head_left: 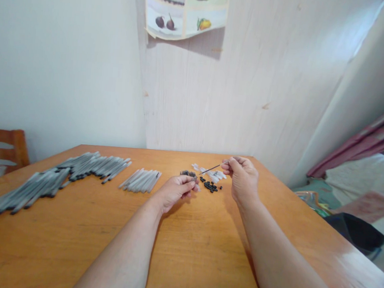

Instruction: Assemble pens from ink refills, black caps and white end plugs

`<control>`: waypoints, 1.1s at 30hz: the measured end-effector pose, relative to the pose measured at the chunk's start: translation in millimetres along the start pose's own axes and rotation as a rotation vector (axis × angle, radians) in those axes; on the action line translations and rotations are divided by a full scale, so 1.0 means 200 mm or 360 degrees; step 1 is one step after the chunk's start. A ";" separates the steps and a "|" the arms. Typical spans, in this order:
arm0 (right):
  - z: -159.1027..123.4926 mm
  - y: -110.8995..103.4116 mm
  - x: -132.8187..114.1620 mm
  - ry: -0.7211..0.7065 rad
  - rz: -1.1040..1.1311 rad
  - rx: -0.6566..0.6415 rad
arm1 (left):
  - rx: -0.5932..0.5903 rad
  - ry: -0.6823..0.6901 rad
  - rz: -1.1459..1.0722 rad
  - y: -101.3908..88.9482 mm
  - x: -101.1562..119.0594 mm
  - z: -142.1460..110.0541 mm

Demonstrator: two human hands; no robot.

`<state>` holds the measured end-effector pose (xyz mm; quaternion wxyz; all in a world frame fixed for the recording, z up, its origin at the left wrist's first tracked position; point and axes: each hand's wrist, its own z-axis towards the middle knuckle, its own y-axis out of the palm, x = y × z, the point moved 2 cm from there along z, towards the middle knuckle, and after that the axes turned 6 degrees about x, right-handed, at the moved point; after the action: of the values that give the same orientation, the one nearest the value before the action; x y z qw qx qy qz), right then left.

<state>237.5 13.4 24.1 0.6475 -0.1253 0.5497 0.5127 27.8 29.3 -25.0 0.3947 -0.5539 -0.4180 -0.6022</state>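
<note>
Over the middle of the table, my right hand [242,177] pinches a thin pen refill [211,169] by its pale end. The refill's dark length slants down to the left, its lower end close to the fingers of my left hand [178,187]. Thumb and fingertips of my left hand are pressed together on something small that I cannot make out. Behind the left hand lies a bunch of small dark pieces [187,173], partly hidden. Small black caps [211,186] are scattered between the hands, with clear plastic pieces [215,176] just behind them.
White pen barrels [141,180] lie in a row left of my hands. Farther left, many pens with black ends [42,185] spread across the wooden table [196,259]. A chair [19,148] stands at the left. A black bin-like container [358,232] is beyond the right edge.
</note>
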 end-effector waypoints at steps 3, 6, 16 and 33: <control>-0.01 0.01 -0.01 0.0010 -0.0022 -0.0008 | -0.0007 0.0009 -0.0008 0.00 0.00 0.00; -0.02 0.01 -0.01 0.0027 -0.0032 -0.0028 | -0.0026 0.0015 -0.0012 0.01 0.00 0.00; -0.02 0.02 0.02 0.0047 -0.0089 -0.0116 | -0.0097 -0.0114 0.0039 0.02 0.01 -0.03; -0.13 0.09 0.12 0.0189 -0.0381 -0.0485 | -0.0241 -0.0243 -0.0288 0.04 0.00 -0.03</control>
<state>205.0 15.2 1.9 0.6438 -0.3163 0.4842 0.5010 33.1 20.2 -24.0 0.2630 -0.5863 -0.4484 -0.6214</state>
